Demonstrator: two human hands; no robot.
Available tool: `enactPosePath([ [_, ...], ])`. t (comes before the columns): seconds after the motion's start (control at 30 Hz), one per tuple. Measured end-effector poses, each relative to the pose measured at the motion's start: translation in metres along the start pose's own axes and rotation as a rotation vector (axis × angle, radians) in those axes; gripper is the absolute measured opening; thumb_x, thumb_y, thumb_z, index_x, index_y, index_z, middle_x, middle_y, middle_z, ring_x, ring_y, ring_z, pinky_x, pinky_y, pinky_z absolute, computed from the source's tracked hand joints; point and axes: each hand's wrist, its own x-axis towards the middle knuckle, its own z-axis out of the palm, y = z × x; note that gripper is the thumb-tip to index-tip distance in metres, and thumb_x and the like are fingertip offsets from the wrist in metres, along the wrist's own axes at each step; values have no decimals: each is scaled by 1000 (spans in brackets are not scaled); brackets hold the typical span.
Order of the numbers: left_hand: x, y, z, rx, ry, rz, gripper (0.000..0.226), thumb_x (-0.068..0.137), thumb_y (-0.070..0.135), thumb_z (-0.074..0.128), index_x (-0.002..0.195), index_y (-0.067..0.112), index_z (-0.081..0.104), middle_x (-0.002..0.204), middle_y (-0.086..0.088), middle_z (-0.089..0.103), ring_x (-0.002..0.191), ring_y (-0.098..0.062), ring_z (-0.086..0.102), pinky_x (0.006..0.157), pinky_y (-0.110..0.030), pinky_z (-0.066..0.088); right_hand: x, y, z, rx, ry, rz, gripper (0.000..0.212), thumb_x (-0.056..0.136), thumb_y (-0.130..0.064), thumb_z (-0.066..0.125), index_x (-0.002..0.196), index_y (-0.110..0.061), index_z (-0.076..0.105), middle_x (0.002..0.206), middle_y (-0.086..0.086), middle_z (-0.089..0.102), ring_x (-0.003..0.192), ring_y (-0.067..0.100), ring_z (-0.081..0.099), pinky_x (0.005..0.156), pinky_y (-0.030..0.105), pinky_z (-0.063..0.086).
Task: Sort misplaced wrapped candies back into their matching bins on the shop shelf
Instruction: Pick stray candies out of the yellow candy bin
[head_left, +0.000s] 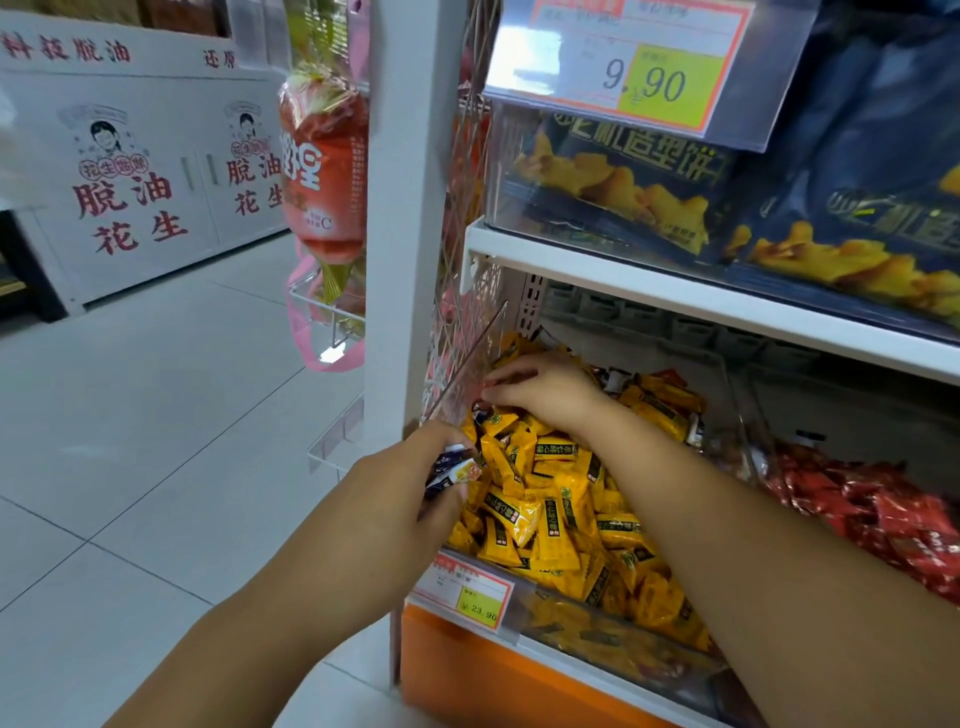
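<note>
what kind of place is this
A shop, most likely a snack or grocery store: printed price tags on the shelf edges, clear bins heaped with yellow wrapped candies and red wrapped candies, and bagged snacks on the level above.

Your left hand (410, 483) covers most of the dark wrapped candies (447, 470) it grips, so their number and print can't be told. The fingertips of your right hand (540, 387) sink among the yellow candies (550, 514). Whether they pinch anything is hidden, and your forearm covers part of that pile. The red candies (872, 514) run off the right edge. The lower price label (470, 592) carries print too small to read.
</note>
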Motion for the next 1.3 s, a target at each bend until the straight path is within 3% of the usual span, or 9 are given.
enactPosePath([
  [0.27,4,3,8,21,-8,44,19,95,30,53,109,42,48,86,13,63,77,-2,63,70,-31,53,-67,-17,-58,-103,169,-43,15,93,-32,60,108,-35,58,107,-10,58,91,9,55,66,17,40],
  [0.4,6,20,22,31,-40,107,23,95,30,54,110,45,45,77,12,62,72,1,59,57,-16,43,-132,11,-85,-152,246,-15,16,94,-31,58,109,-34,59,102,-10,62,90,10,60,77,26,49],
  [0.67,5,56,64,2,-128,212,20,95,28,56,107,43,48,71,9,60,69,2,56,57,-19,44,-211,87,-139,-283,608,215,21,93,-25,60,111,-18,68,107,3,69,104,20,61,84,24,40],
  [0.83,7,60,71,9,-140,216,23,94,29,56,107,45,47,70,13,62,66,-2,58,55,-24,46,-222,104,-147,-504,430,402,42,89,-47,59,129,-36,57,133,6,56,129,29,42,111,37,27],
  [0.9,8,56,67,19,-126,206,24,94,29,56,105,49,46,73,8,63,69,-6,60,58,-30,48,-216,93,-142,-485,510,250,37,91,-37,60,128,-30,60,132,3,59,123,22,49,109,35,32],
  [0.97,7,51,59,25,-101,181,22,94,30,56,104,48,47,71,7,62,69,-2,58,57,-22,45,-207,71,-130,-393,527,50,30,94,-28,59,123,-29,64,124,-7,60,113,9,53,98,22,37],
  [1.07,4,39,41,25,-50,122,20,94,33,55,103,48,47,75,10,64,71,-3,62,61,-23,49,-181,39,-101,-308,300,-118,29,96,-26,55,123,-32,63,120,-18,55,113,-3,46,92,9,32],
  [1.17,-3,25,24,22,-6,68,18,94,32,55,100,47,48,78,13,65,70,-6,63,66,-32,52,-137,16,-65,-362,78,-212,32,98,-26,52,129,-29,59,135,-10,53,125,6,45,105,20,34],
  [1.3,-11,9,10,34,25,41,25,95,28,54,92,50,45,80,20,60,81,5,55,66,-14,44,-70,-11,-28,-422,-13,-255,32,98,-21,52,129,-19,60,135,2,56,126,17,49,102,23,33],
])
